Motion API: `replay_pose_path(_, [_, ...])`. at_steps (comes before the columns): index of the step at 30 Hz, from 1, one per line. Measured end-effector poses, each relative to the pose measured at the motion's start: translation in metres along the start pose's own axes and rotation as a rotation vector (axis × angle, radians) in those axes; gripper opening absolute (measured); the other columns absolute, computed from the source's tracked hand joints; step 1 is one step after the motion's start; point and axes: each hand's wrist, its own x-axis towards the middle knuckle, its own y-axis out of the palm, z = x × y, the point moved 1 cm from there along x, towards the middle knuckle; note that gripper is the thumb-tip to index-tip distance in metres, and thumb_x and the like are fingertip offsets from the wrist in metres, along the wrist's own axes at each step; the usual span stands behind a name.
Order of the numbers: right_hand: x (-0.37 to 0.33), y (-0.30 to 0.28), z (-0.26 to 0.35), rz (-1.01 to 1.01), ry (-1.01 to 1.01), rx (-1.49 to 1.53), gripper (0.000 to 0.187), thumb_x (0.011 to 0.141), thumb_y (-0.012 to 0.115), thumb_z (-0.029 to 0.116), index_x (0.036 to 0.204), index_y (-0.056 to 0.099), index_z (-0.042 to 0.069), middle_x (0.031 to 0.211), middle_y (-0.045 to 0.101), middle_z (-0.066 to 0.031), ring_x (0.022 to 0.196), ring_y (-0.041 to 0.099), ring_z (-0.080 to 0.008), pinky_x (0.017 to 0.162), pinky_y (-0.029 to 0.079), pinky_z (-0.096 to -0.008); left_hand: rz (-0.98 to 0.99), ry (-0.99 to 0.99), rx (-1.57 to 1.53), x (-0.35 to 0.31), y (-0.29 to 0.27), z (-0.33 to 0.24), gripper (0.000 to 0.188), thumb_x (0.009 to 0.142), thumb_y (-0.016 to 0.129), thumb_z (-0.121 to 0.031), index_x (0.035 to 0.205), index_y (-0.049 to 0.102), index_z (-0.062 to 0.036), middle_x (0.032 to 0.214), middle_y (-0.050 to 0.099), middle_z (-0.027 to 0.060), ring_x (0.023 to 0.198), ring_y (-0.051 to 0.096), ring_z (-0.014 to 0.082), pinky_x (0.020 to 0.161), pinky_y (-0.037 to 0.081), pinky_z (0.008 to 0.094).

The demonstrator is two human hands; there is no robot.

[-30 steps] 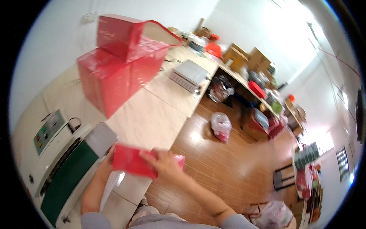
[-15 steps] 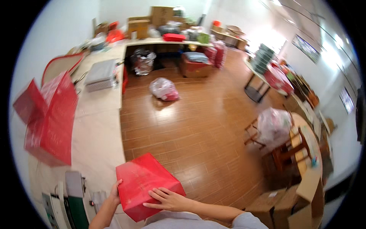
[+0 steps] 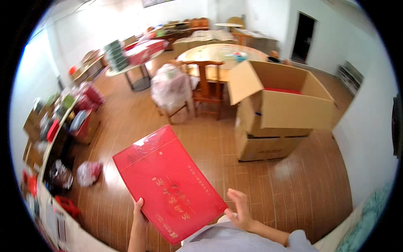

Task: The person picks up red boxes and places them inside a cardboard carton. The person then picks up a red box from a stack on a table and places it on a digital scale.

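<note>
In front of me I carry a red gift box [image 3: 170, 185] with gold lettering and a glossy clear patch at its far end. It is tilted, its broad face toward me. My left hand [image 3: 140, 213] grips its left edge, with the thumb on the face and the other fingers hidden behind. Beside the near right corner is my right hand [image 3: 240, 210], fingers stretched and apart; whether its edge touches the box I cannot tell. Ahead to the right, an open cardboard carton [image 3: 294, 110] has its flaps spread and something red inside. It rests on another closed carton [image 3: 268, 148].
Beyond the floor [image 3: 201, 155] stand a wooden chair [image 3: 208, 90], a plastic-wrapped bundle [image 3: 170, 86] and a round table [image 3: 205, 52]. A plastic bag [image 3: 89, 173] lies on the floor at left, near a cluttered worktable [image 3: 42, 172]. A white wall [image 3: 367, 138] rises at right.
My view has swung right, away from the worktable toward the cartons. The gift box has turned its broad face up to me. My right hand has come off its top to the right corner.
</note>
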Motion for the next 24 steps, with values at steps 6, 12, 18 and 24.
replay_pose_path(6, [-0.013,-0.058,-0.075,-0.166,0.676,0.751,0.060,0.098,0.047,0.033,0.145,0.026,0.002,0.144,0.037,-0.0115,0.134,0.032,-0.0214,0.112,0.021,-0.0389,0.349,0.103,0.371,0.058,0.229,-0.010,0.123,0.061,0.078,-0.053,0.151,0.003,-0.0157,0.137,0.035,0.0186,0.127,0.040,0.0330,0.098,0.040,0.0522])
replay_pose_path(12, [0.032,-0.132,-0.106,-0.592,0.766,0.804,0.058,0.097,0.053,0.027,0.143,0.029,-0.001,0.136,0.045,-0.0088,0.126,0.041,-0.0186,0.107,0.030,-0.0339,0.800,0.162,0.437,0.132,0.364,0.010,0.132,0.058,0.081,-0.051,0.151,-0.003,-0.0078,0.130,0.038,0.0163,0.123,0.040,0.0291,0.106,0.028,0.0435])
replay_pose_path(18, [0.147,-0.236,-0.164,-0.790,0.354,0.334,0.044,0.097,0.053,0.022,0.133,0.043,0.000,0.130,0.049,-0.0074,0.124,0.042,-0.0163,0.107,0.031,-0.0330,1.100,0.515,0.332,0.249,0.501,-0.010,0.133,0.057,0.081,-0.041,0.150,-0.007,-0.0045,0.143,0.028,0.0189,0.133,0.033,0.0309,0.110,0.025,0.0441])
replay_pose_path(24, [0.278,-0.370,-0.228,-0.846,0.303,0.181,0.047,0.098,0.051,0.025,0.137,0.041,0.001,0.132,0.050,-0.0082,0.120,0.047,-0.0168,0.102,0.037,-0.0312,1.218,0.839,0.328,0.328,0.675,-0.066,0.129,0.055,0.081,-0.031,0.150,-0.003,-0.0053,0.148,0.023,0.0194,0.134,0.034,0.0310,0.112,0.024,0.0453])
